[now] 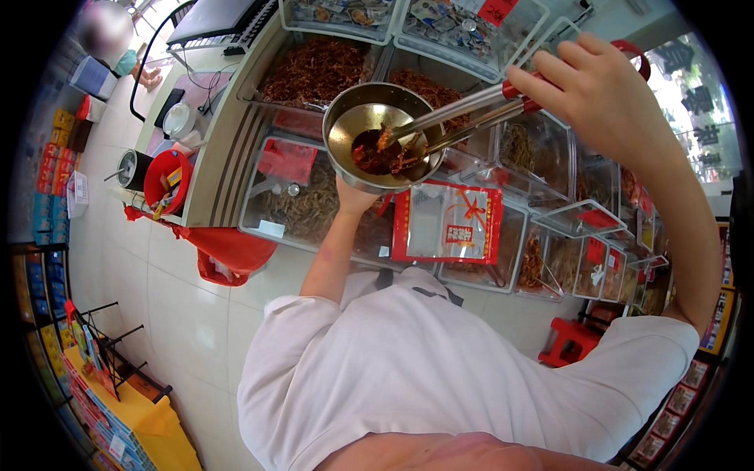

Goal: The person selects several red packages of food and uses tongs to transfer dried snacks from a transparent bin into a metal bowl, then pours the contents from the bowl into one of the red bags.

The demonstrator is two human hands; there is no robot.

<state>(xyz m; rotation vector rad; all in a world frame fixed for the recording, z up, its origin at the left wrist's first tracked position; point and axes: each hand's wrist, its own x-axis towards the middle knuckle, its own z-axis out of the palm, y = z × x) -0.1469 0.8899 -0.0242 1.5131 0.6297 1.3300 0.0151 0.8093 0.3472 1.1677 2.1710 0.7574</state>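
Note:
My left hand (pixel 355 198) holds a round metal bowl (pixel 355 118) from below; the bowl hides most of its fingers. Reddish-brown shredded food (pixel 375 158) lies in the bottom of the bowl. My right hand (pixel 577 85) is closed around long metal tongs (pixel 455 108) with red handles. The tongs' tips reach down into the bowl, at the shreds. Just beyond the bowl stands a clear bin of similar reddish-brown shreds (pixel 314 71), and another such heap (pixel 420 85) shows partly behind the bowl's rim.
A red-bordered clear package (pixel 449 250) lies on the bins before me. Lidded bins of dried goods (pixel 287 206) spread left and right. A red bucket (pixel 166 182) stands at the counter's left end, a red stool (pixel 569 341) at right. A person (pixel 126 55) is far left.

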